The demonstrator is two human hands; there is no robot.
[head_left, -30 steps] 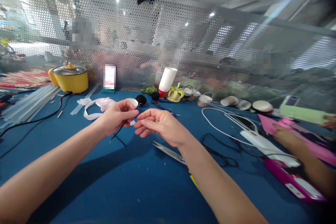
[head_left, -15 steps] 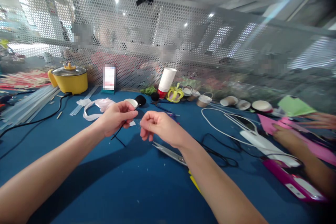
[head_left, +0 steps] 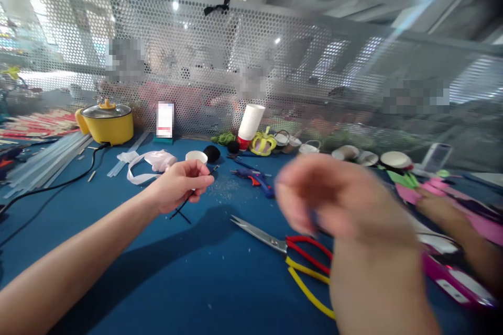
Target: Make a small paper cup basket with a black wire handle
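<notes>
Left hand (head_left: 181, 184) pinches a thin black cord (head_left: 184, 205), right hand (head_left: 334, 204) too blurred to tell, scissors (head_left: 291, 251) lying untouched on the table (head_left: 157, 282), so nothing looks cut yet.

table (head_left: 165, 272): deep blue
pot (head_left: 109, 124): yellow, grey lid, at the left of the frame
scissors (head_left: 293, 256): silver blades, one red and one yellow handle
glue gun (head_left: 251, 177): blue with an orange trigger
ribbon (head_left: 151, 161): pale pink
cord (head_left: 184, 204): black, in the left hand (head_left: 181, 186)
paper cups (head_left: 251, 121): white stack, red base
screen (head_left: 275, 63): grey, pattern of round holes
</notes>
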